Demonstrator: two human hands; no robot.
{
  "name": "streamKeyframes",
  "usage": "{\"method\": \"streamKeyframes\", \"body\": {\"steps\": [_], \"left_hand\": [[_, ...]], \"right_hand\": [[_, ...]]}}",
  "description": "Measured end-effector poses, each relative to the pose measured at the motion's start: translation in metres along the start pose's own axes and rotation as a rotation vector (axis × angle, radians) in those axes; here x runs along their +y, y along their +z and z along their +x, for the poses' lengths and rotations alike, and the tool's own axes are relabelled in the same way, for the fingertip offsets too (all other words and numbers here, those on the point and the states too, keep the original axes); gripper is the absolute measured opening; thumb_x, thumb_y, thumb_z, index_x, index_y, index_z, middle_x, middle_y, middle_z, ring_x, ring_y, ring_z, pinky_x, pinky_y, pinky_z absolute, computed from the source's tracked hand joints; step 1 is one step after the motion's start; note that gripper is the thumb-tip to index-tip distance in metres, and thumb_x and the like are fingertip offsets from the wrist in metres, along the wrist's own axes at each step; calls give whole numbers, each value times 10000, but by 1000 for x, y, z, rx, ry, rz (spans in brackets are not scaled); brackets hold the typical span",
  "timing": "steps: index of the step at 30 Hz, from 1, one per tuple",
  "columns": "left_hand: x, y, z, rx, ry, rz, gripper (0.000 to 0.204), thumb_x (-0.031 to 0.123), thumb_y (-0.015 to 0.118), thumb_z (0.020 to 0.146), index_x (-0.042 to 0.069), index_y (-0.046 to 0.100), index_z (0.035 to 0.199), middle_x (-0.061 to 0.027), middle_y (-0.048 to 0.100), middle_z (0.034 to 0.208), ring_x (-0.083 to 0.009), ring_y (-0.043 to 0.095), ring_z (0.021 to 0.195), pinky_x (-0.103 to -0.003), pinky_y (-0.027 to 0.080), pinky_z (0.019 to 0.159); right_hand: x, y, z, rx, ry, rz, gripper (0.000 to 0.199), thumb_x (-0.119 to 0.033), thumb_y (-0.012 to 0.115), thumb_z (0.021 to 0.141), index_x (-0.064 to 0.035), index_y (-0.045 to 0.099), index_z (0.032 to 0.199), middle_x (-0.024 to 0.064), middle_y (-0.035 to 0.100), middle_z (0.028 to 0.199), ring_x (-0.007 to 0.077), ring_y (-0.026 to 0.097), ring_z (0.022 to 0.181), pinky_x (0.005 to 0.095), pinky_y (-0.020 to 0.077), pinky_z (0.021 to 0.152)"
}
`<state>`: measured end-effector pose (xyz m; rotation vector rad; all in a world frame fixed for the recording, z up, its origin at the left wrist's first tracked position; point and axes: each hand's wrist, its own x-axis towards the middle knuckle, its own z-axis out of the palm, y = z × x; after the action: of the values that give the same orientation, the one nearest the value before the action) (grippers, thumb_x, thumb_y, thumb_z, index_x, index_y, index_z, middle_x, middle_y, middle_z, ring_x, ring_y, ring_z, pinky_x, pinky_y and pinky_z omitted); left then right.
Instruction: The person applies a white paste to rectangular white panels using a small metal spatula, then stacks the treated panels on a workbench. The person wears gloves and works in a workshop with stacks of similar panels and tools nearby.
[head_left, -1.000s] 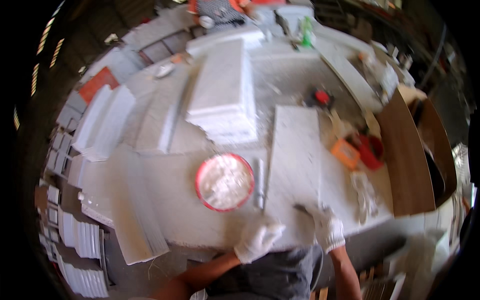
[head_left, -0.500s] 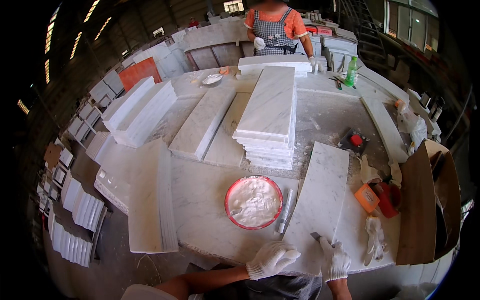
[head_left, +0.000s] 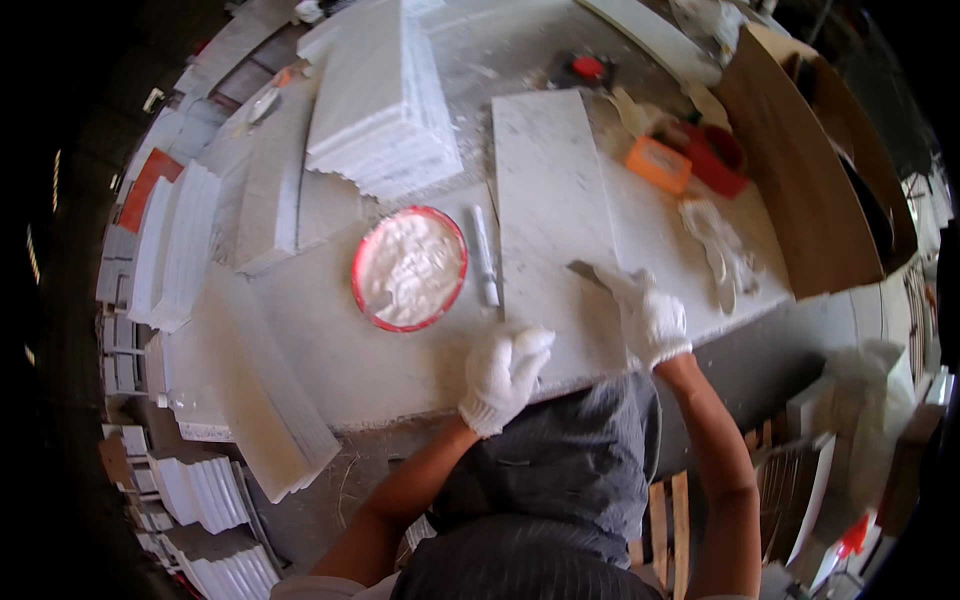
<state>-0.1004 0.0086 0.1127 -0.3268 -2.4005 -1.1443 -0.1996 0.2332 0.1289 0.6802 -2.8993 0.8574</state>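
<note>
My right hand [head_left: 650,310], in a white knitted glove, is closed round a putty knife whose short dark blade [head_left: 582,270] points left over a marble slab [head_left: 550,190]. That pale, grey-veined slab lies lengthwise before me. My left hand [head_left: 508,370], gloved too, is at the table's near edge beside the slab, fingers loosely bent and apart, with nothing seen in it. Left of the slab stands a red-rimmed bowl [head_left: 410,265] of white paste, with a small tool's end showing in it. Between bowl and slab lies a white marker [head_left: 484,255].
Stacked marble slabs [head_left: 365,100] stand behind the bowl; more slabs [head_left: 270,390] overhang the table at left. On the right are a loose glove [head_left: 715,250], an orange box [head_left: 658,165], a red tape roll [head_left: 722,165] and a tall cardboard box [head_left: 800,190].
My view has tipped down and turned, so my lap and forearms show and the co-worker is out of view. The putty knife stays in my right hand; my left hand's fingers look slightly looser.
</note>
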Motion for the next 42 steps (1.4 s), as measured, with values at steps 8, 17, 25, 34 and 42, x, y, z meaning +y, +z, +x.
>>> {"method": "streamKeyframes", "body": {"steps": [8,17,25,34,42], "left_hand": [[1,2,0,32,-28,-45,234,111,757,853,56,663,1060,-110,698,1011,-309,672,918,-402,531,810],[4,3,-3,34,-142,-72,231,110,758,854,54,658,1055,-105,703,1008,-293,679,919,-382,533,823],[-4,-3,-7,-10,-104,-51,289,8,686,912,-18,561,1172,-131,671,1111,-192,661,990,-320,550,848],[0,-7,32,-26,50,171,313,84,746,878,22,620,1158,-170,657,1185,-348,654,1042,-403,525,890],[-18,6,42,-13,119,596,400,197,692,894,157,628,1287,-88,645,1183,-318,614,1044,-441,486,898]], "right_hand": [[11,-6,-14,-3,196,487,369,-21,538,924,-64,672,1264,206,666,939,309,644,855,373,505,815],[-11,-3,-12,-67,66,-55,412,-113,549,913,-224,646,1297,226,628,1035,388,684,831,444,561,724],[-1,-3,0,-2,124,85,348,-127,552,930,-174,689,1247,176,632,938,363,638,793,416,524,708],[58,0,-8,549,98,71,340,-2,577,912,-99,712,1209,173,653,902,321,604,1058,422,492,882],[50,6,-9,619,192,1,369,-45,608,917,-215,700,1231,121,594,813,312,630,723,399,520,654]]}}
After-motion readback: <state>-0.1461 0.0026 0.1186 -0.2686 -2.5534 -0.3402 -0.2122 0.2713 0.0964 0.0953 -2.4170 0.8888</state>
